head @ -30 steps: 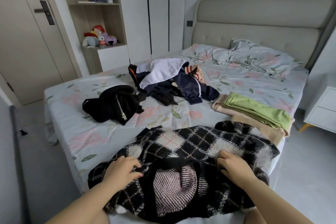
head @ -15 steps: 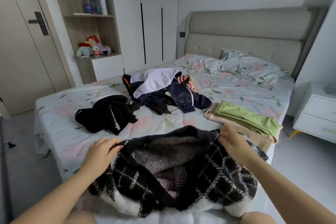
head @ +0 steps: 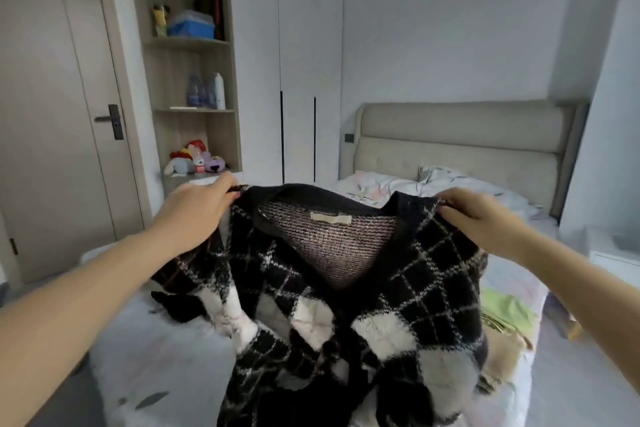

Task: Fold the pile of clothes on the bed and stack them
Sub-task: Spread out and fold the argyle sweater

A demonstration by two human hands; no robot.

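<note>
Above bed (head: 145, 350), cardigan (head: 346, 305) hangs between left hand (head: 197, 215) and right hand (head: 481, 218).

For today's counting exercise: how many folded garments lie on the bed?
2, both right of the held cardigan: a green garment and, nearer, a beige garment. The cardigan may hide others.

Grey walls (head: 467, 28), wooden shelf (head: 188, 42), padded headboard (head: 460, 135)

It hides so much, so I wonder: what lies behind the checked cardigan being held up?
Around the cardigan you can see the bed, a pillow, a green garment and a beige garment. The bed's middle is hidden.
</note>
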